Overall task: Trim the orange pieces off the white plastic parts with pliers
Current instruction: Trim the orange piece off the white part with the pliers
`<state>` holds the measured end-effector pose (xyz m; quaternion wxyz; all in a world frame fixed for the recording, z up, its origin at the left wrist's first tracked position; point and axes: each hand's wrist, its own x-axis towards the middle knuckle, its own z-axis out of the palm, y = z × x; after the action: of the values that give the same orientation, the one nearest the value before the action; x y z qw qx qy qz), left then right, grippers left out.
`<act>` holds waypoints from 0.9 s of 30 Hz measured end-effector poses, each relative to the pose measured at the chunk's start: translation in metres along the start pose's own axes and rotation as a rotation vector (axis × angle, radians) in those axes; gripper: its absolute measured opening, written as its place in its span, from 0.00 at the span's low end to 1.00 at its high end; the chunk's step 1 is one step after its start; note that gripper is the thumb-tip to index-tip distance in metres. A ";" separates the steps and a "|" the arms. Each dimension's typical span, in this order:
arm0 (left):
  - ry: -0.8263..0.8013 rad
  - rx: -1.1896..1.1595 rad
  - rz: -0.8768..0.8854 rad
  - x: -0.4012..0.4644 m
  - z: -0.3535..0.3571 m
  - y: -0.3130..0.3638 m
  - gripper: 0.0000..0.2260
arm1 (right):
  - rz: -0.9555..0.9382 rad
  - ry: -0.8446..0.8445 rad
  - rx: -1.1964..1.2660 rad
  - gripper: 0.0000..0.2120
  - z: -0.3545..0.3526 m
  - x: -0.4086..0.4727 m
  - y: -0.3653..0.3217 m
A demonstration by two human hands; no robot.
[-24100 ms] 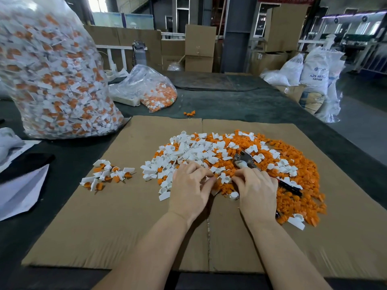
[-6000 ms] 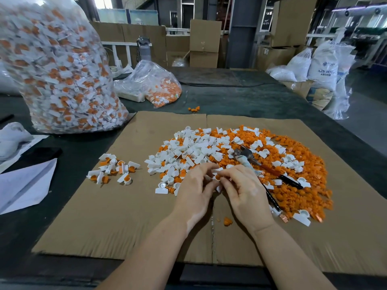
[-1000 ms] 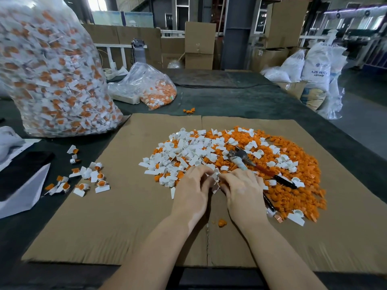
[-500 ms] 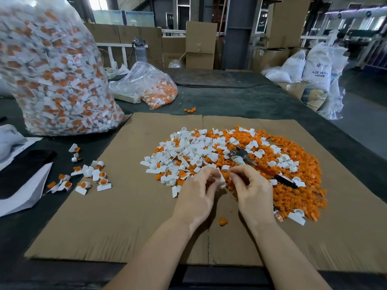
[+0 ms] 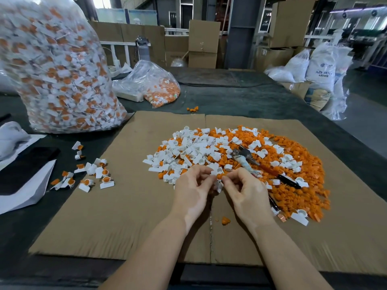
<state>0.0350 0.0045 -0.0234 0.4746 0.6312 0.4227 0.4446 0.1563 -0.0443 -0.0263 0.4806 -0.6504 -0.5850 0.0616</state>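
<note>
Both hands — left hand (image 5: 193,190), right hand (image 5: 246,192) — pinching one white part (image 5: 216,171) at the pile's near edge (image 5: 167,178).

A factory floor is shown: stacked cartons (image 5: 204,42), resin sacks (image 5: 321,65) and a bulging bag of parts (image 5: 56,65) are seen around the table (image 5: 240,97).

Cardboard sheet (image 5: 117,216) lies flat on the dark table (image 5: 240,101); stacked boxes (image 5: 204,42) stand behind, white sacks (image 5: 320,65) lean at right, white paper (image 5: 25,191) lies at left.

Two hands (image 5: 222,191), one pliers (image 5: 259,166), two clear bags (image 5: 58,65), one cardboard sheet (image 5: 117,216).
</note>
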 end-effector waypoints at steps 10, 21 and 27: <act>-0.029 0.111 0.033 -0.001 0.003 -0.006 0.06 | -0.157 0.039 -0.172 0.09 0.001 -0.003 -0.003; -0.009 -0.009 -0.038 0.002 0.000 -0.002 0.05 | -0.197 0.026 0.001 0.12 -0.002 0.000 0.000; -0.016 0.014 -0.027 0.001 -0.001 -0.001 0.05 | -0.242 0.003 -0.013 0.12 -0.001 0.001 0.001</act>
<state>0.0344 0.0061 -0.0236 0.4795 0.6323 0.4307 0.4299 0.1583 -0.0438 -0.0261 0.4811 -0.5781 -0.6591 -0.0017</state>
